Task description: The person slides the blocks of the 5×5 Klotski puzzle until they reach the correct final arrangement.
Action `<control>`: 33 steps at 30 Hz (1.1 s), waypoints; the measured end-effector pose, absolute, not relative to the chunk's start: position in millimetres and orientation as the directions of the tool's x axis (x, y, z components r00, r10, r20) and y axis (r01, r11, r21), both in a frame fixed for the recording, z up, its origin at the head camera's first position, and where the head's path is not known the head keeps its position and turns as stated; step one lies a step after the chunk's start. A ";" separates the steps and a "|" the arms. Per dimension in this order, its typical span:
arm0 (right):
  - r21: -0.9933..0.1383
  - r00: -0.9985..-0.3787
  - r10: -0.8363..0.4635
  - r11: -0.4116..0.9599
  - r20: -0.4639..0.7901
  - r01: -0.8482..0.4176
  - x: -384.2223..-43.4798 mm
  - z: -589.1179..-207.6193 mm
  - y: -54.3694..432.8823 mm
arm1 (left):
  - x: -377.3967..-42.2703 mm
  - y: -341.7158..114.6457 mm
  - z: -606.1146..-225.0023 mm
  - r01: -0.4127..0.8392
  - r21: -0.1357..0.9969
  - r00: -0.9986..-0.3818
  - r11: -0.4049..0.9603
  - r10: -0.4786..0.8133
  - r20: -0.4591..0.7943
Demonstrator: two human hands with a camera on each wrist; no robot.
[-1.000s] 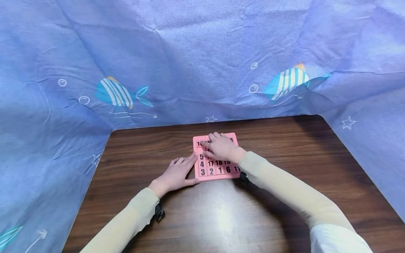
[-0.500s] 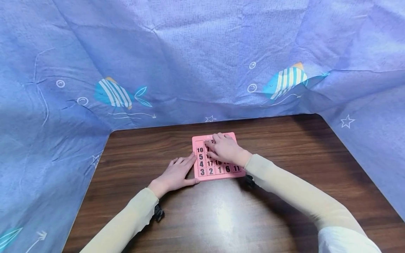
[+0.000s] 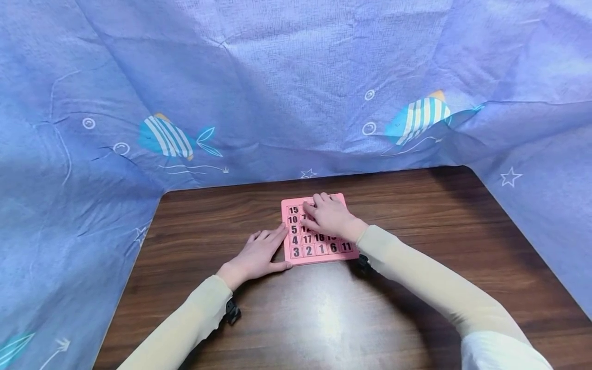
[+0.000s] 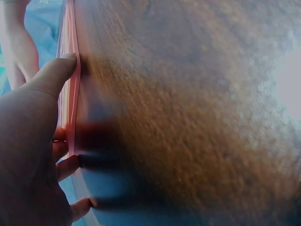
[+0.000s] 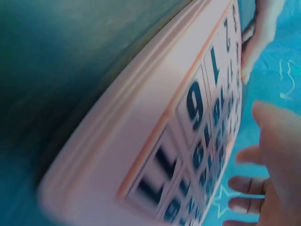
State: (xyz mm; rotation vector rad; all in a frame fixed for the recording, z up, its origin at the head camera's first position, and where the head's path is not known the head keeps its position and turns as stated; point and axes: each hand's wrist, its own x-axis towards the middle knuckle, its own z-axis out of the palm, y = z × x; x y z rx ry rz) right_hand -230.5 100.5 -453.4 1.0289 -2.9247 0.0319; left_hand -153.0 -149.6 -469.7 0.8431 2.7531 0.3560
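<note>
A pink sliding number puzzle (image 3: pixel 319 261) lies flat on the table, black numbers on its tiles. My left hand (image 3: pixel 256 254) steadies it from the left, index finger along the side and thumb (image 4: pixel 70 59) straight at the near corner. Over the upper tiles is my right hand (image 3: pixel 330 216), index fingertip just right of the tile 15 (image 3: pixel 293 209) in the top left corner. Under that sits the tile 10 (image 3: pixel 293 220). The right palm and fingers hide much of the top rows. In the right wrist view the tile 11 (image 5: pixel 157 172) fills the near corner, with loosely bent fingers beyond.
The dark wood-grain table (image 3: pixel 203 216) extends around the puzzle, with a bright glare spot in front. A blue fish-print cloth (image 3: pixel 296 103) hangs behind and at both sides. Black straps (image 3: pixel 232 311) show under the sleeves.
The tile 10 slid down one row from the top left corner, then the tile 15 slid left into that corner. My right hand shifted slightly right; the left stayed still.
</note>
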 end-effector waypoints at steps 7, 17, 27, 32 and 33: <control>0.028 -0.806 -0.581 0.813 0.112 -0.582 -224.2 -455.5 123.9 | -152.9 -149.9 -472.2 0.518 0.276 -0.808 0.810 0.569 -0.155; -0.015 -0.801 -0.595 0.802 0.063 -0.597 -222.3 -466.2 110.7 | -150.4 -145.0 -472.4 0.517 0.302 -0.803 0.801 0.576 -0.151; -0.042 -0.842 -0.530 0.844 0.098 -0.535 -219.9 -455.1 153.3 | -150.1 -147.6 -469.5 0.522 0.303 -0.802 0.797 0.580 -0.145; -0.027 -0.872 -0.485 0.873 0.061 -0.488 -218.8 -455.7 169.4 | -150.6 -149.1 -469.0 0.519 0.300 -0.805 0.800 0.576 -0.145; -0.026 -0.872 -0.486 0.872 0.055 -0.488 -218.4 -456.1 170.5 | -150.6 -149.2 -469.2 0.518 0.301 -0.805 0.800 0.575 -0.144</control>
